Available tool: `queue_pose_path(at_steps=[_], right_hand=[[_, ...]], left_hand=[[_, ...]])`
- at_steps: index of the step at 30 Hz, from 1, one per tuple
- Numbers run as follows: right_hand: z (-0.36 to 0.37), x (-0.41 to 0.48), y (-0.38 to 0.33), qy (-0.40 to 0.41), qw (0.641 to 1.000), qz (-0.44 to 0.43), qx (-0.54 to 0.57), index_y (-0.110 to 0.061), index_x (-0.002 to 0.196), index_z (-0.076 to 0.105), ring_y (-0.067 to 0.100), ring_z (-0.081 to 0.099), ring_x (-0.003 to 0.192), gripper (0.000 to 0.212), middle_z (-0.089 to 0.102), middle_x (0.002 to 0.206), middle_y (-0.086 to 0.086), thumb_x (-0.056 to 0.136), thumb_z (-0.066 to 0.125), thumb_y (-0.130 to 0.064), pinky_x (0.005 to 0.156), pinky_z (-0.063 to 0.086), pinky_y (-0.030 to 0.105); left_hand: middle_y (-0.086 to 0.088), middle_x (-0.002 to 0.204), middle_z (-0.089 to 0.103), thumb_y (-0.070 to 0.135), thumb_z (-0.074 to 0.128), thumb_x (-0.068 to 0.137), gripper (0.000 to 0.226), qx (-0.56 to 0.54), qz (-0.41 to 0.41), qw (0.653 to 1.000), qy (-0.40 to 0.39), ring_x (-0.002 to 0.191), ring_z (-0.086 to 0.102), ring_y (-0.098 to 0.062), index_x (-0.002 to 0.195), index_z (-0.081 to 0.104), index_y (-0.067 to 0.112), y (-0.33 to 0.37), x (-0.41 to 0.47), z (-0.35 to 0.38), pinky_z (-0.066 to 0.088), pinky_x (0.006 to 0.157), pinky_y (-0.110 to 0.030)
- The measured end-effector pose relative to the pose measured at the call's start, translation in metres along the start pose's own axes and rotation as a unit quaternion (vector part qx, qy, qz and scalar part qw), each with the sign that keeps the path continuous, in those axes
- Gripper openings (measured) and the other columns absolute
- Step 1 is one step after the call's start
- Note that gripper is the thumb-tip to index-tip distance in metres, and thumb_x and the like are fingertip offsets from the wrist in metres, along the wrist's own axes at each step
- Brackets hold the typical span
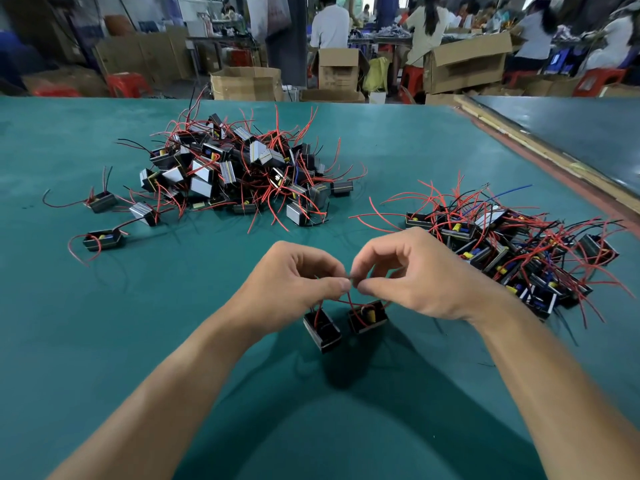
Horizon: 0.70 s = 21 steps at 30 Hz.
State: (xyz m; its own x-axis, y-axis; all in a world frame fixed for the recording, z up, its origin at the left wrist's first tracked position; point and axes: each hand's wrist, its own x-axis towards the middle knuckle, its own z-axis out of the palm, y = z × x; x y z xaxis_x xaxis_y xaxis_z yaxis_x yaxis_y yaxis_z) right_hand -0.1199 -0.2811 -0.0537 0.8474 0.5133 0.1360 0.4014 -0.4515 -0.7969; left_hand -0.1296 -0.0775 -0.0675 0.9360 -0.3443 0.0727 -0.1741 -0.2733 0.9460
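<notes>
Both hands [351,282] pinch red wires [349,301] — two boxes [323,332] dangling.

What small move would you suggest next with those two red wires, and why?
Probably twist the ends together: left hand and right hand pinch the red wires tip to tip, which seem to rise from the left module and right module.

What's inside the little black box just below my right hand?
Open on top, the black box shows a yellow cylindrical part and a red wire running in. Anything deeper is hidden by its walls.
</notes>
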Motion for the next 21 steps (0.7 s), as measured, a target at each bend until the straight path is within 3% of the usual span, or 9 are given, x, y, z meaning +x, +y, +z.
queue_pose_path(at_steps=[4, 8, 11, 16, 21], right_hand=[[0.0026, 0.0010, 0.0028, 0.030, 0.999, -0.026, -0.015, -0.020, 0.074, 0.075, 0.001, 0.055, 0.054, 0.016, 0.070, 0.064, -0.006, 0.079, 0.080, -0.005, 0.054, 0.043, 0.018], [0.0019, -0.0003, 0.0015, 0.033, 0.999, -0.031, -0.001, -0.020, 0.075, 0.078, 0.016, 0.054, 0.056, 0.010, 0.070, 0.064, 0.008, 0.077, 0.084, -0.012, 0.052, 0.045, 0.038], [0.0015, -0.0009, 0.0006, 0.029, 0.999, -0.019, 0.007, -0.022, 0.076, 0.079, 0.016, 0.055, 0.058, 0.011, 0.070, 0.065, 0.011, 0.076, 0.084, -0.013, 0.054, 0.047, 0.042], [0.0006, -0.0025, -0.0010, 0.013, 0.999, -0.014, 0.027, -0.019, 0.075, 0.079, 0.009, 0.065, 0.061, 0.012, 0.075, 0.069, 0.000, 0.078, 0.083, -0.008, 0.063, 0.056, 0.034], [0.0019, -0.0026, -0.0031, -0.015, 0.999, -0.015, 0.037, -0.014, 0.073, 0.075, 0.003, 0.061, 0.057, 0.013, 0.072, 0.064, -0.005, 0.083, 0.077, -0.005, 0.057, 0.049, 0.019]], left_hand=[[-0.001, 0.064, 0.065, 0.002, 0.073, 0.083, 0.016, -0.032, -0.025, 0.998, -0.037, 0.064, 0.052, -0.017, 0.072, 0.075, 0.013, 0.0013, -0.0002, -0.0020, 0.042, 0.057, -0.023], [-0.001, 0.064, 0.064, 0.002, 0.072, 0.084, 0.014, -0.035, -0.028, 0.997, -0.057, 0.064, 0.051, -0.015, 0.074, 0.074, 0.013, 0.0034, -0.0011, -0.0039, 0.041, 0.059, -0.022], [-0.001, 0.064, 0.064, 0.002, 0.071, 0.085, 0.012, -0.029, -0.028, 0.997, -0.063, 0.064, 0.051, -0.014, 0.076, 0.074, 0.010, 0.0029, -0.0018, -0.0047, 0.041, 0.060, -0.022], [-0.002, 0.067, 0.067, 0.006, 0.074, 0.083, 0.008, -0.031, -0.029, 0.997, -0.065, 0.064, 0.054, -0.013, 0.076, 0.075, 0.010, 0.0024, -0.0031, -0.0060, 0.043, 0.063, -0.025], [0.001, 0.067, 0.069, 0.004, 0.075, 0.082, 0.014, -0.015, -0.017, 0.998, -0.065, 0.062, 0.054, -0.011, 0.073, 0.076, 0.014, 0.0029, -0.0040, -0.0038, 0.043, 0.063, -0.027]])
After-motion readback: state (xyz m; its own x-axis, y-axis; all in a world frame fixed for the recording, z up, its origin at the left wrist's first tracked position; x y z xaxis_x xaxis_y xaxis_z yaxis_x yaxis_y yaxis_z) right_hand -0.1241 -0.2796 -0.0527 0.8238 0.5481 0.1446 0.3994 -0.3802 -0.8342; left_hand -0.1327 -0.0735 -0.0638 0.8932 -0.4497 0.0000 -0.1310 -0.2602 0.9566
